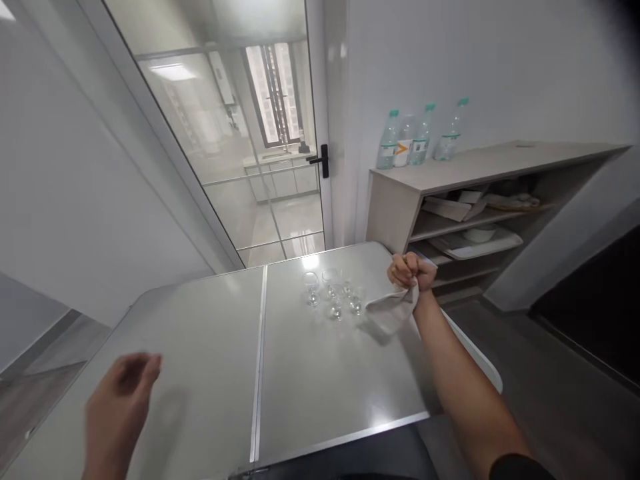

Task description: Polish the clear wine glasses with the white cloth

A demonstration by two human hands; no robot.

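My right hand point(411, 271) is closed in a fist on a grey cloth point(393, 308) that hangs from it down to the far right part of the grey table point(210, 347). Just left of the cloth stand several small clear glasses point(333, 293) in a tight group, apart from the hand. My left hand point(120, 400) hovers over the near left of the table with nothing in it, its fingers loosely curled and apart.
A metal seam point(259, 360) runs down the middle of the table. Behind it is a glass door point(240, 133) with a black handle point(323, 160). At the right a low shelf unit point(480, 200) carries several water bottles point(420, 137) and stacked trays.
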